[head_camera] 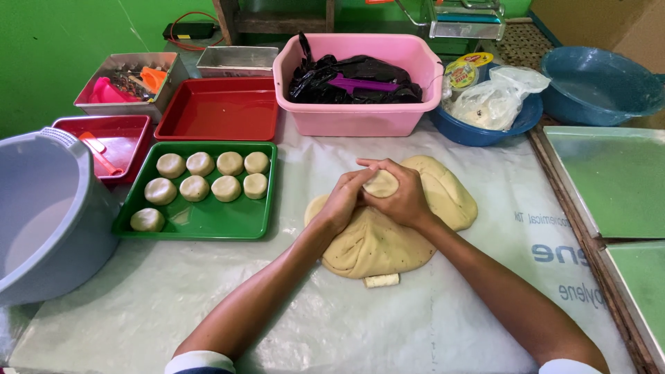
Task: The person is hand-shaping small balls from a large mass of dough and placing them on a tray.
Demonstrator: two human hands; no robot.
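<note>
We see both hands meeting over the middle of the table [208,305], which is covered with a pale plastic sheet. The left hand [344,197] and the right hand [405,197] are cupped around a small dough ball [381,183], fingers curled and pressing on it from either side; only its top shows between them. The ball sits just above a large flattened dough mass [388,246] lying on the sheet. A small cut strip of dough [382,280] lies at the near edge of that mass, touching it or nearly so; we cannot tell which.

To the left, a green tray [208,221] holds nine shaped dough rounds [194,188]: four in a back row, four in a middle row, one alone at the front left corner. Behind it stand two red trays [218,111], one larger, one smaller with a red scraper in it. A grey bucket [41,228] fills the near left corner.

At the back, a pink tub [353,118] holds black plastic bags and a purple tool. Beside it on the right, a blue bowl [478,131] carries a clear plastic bag of something pale, and a bigger blue basin [599,86] stands farther right. Green-lined metal trays [616,180] lie along the right edge.
</note>
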